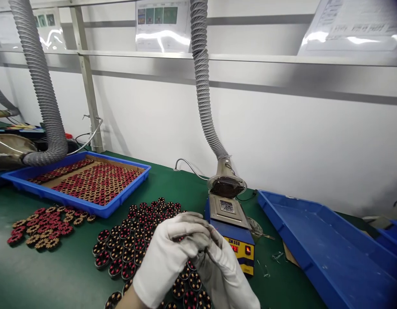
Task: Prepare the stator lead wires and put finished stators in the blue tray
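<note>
My left hand [168, 253] and my right hand [222, 257], both in white gloves, meet in front of me with bent fingers pressed together. Whatever lies between the fingertips is hidden by the gloves. Beneath and behind them spreads a group of round black-rimmed parts [129, 240] with red or tan centres. Just beyond my right hand stands a blue-and-yellow machine [240, 249] with a red display, a lit switch and a metal top around a shiny square.
A ringed grey hose [203, 86] hangs over the machine. To the left, a blue tray [103, 210] holds many flower-shaped red and tan pieces, with a loose pile of pieces [43, 227] before it. Another blue tray [314, 240] lies at the right. Wire scraps [265, 268] lie on the green tabletop.
</note>
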The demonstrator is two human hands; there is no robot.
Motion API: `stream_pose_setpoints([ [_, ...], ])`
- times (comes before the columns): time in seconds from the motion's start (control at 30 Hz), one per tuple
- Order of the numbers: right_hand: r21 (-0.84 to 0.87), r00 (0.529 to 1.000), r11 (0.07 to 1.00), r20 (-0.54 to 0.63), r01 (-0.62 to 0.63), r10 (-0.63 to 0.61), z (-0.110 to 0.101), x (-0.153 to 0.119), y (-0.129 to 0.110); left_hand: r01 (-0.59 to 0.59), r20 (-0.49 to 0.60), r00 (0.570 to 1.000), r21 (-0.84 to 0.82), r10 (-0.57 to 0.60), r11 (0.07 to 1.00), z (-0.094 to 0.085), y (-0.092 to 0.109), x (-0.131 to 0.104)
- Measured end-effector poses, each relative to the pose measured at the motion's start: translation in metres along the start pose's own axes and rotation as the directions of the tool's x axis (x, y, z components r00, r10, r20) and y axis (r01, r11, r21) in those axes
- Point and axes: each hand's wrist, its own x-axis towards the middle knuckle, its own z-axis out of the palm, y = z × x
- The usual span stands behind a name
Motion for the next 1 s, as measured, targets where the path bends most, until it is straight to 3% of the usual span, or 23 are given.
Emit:
stream_pose_setpoints([
  [0.1,0.054,0.999,0.998,0.0,-0.043,0.043,-0.006,-0.001,-0.001,-0.042,-0.164,0.986,-0.075,0.03,0.996,0.001,-0.002,-0.001],
  [0.2,0.132,0.986,0.978,0.077,-0.16,0.151,-0.013,0.0,-0.005,-0.059,-0.301,0.952,-0.001,0.056,0.998,-0.002,0.003,-0.002],
  [0.23,0.16,0.978,0.968,0.111,-0.193,0.177,-0.013,0.001,-0.007,-0.045,-0.272,0.96,0.066,0.061,0.997,-0.002,0.005,-0.002],
  [0.3,0.211,0.97,0.952,0.153,-0.22,0.191,-0.013,0.002,-0.01,-0.027,-0.114,0.992,0.237,0.055,0.971,0.0,0.008,-0.003],
  [0.4,0.246,0.965,0.94,0.17,-0.238,0.2,-0.01,0.003,-0.012,-0.115,0.079,0.993,0.35,0.093,0.93,0.003,0.007,-0.003],
  [0.47,0.243,0.956,0.934,0.195,-0.263,0.218,-0.01,0.002,-0.011,-0.131,0.095,0.99,0.285,0.108,0.95,0.003,0.002,-0.003],
  [0.57,0.2,0.963,0.95,0.17,-0.24,0.208,-0.012,0.0,-0.008,-0.059,0.058,0.997,0.091,0.054,0.994,-0.002,-0.003,-0.002],
  [0.67,0.163,0.971,0.96,0.115,-0.226,0.209,-0.016,-0.001,-0.007,-0.073,-0.118,0.991,-0.067,0.065,0.995,-0.008,-0.002,-0.001],
  [0.73,0.164,0.967,0.955,0.104,-0.249,0.234,-0.018,-0.001,-0.007,-0.079,-0.226,0.972,-0.084,0.058,0.993,-0.011,0.003,-0.001],
  [0.8,0.167,0.962,0.95,0.104,-0.265,0.251,-0.019,-0.001,-0.008,0.052,-0.172,0.983,-0.053,-0.06,0.997,-0.011,0.011,0.0],
  [0.9,0.159,0.968,0.958,0.112,-0.239,0.223,-0.018,-0.002,-0.009,0.252,0.06,0.966,-0.016,-0.25,0.968,-0.007,0.019,0.001],
  [1.0,0.076,0.982,0.984,0.117,-0.158,0.149,-0.015,-0.003,-0.01,0.15,0.086,0.986,-0.05,-0.145,0.987,-0.002,0.021,0.0],
])
